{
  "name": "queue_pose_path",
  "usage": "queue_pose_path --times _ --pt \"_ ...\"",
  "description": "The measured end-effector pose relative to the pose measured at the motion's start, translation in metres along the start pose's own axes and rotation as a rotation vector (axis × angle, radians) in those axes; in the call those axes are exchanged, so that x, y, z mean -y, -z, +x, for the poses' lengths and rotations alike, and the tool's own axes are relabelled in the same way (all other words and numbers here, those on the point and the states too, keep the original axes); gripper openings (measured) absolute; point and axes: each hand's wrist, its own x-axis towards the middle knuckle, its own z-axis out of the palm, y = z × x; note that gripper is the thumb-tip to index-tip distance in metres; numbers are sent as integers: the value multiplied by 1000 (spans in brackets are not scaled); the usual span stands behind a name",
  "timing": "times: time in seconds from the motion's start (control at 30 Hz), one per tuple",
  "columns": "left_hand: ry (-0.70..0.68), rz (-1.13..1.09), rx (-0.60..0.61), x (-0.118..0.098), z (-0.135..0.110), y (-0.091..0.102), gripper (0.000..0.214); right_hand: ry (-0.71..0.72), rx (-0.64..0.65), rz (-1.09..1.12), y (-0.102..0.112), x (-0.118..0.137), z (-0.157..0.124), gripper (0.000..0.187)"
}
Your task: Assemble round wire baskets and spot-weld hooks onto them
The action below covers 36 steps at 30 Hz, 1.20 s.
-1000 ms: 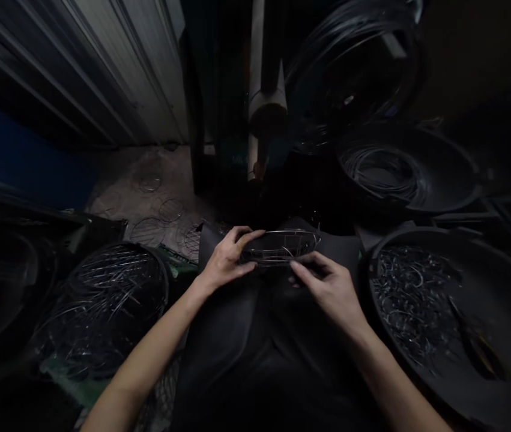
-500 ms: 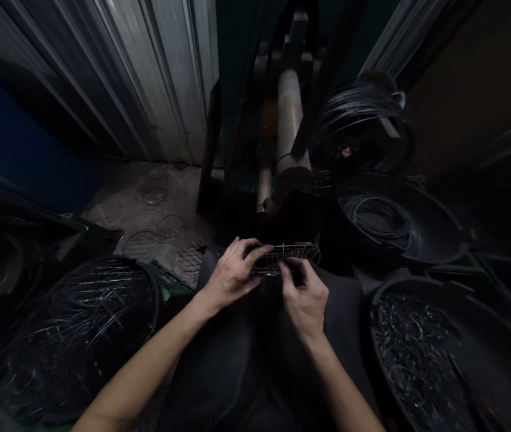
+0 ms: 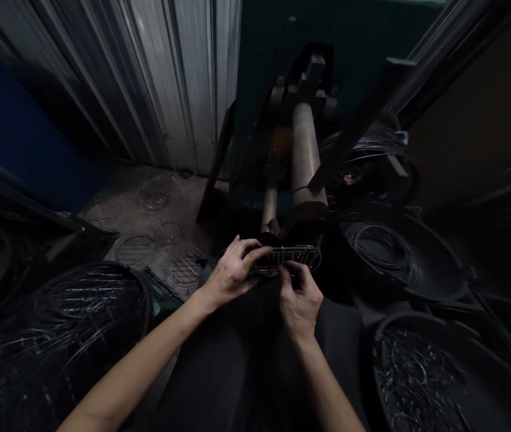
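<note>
A small wire basket frame [image 3: 292,259] is held level above my lap, just in front of a machine's metal roller [image 3: 305,157]. My left hand [image 3: 232,271] grips its left end, fingers curled over the top rim. My right hand [image 3: 299,299] is closed on its near side from below, thumb and fingers pinched at the wires. The frame's far right end sticks out free. The light is dim, so fine wire details are hard to make out.
A dark tub of straight wires [image 3: 63,336] sits at my left, a tub of wire rings [image 3: 421,378] at my right, and a pan with coiled wire [image 3: 385,249] behind it. Round wire grids [image 3: 183,270] lie on the concrete floor. Corrugated metal wall [image 3: 165,84] stands behind.
The view has tilted upward, showing more of the machine. Both hands carried the wire frame forward toward the roller, and my right hand shifted left, closing on the frame's near side.
</note>
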Motion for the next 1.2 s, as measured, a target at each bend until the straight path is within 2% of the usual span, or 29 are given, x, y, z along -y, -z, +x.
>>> queue_pose_path --times 0.5,1.2 --pt "-5 -1 17 15 12 -3 64 49 26 10 -7 -7 13 17" --pt "43 -2 55 18 16 1 61 35 43 45 -14 -11 16 21"
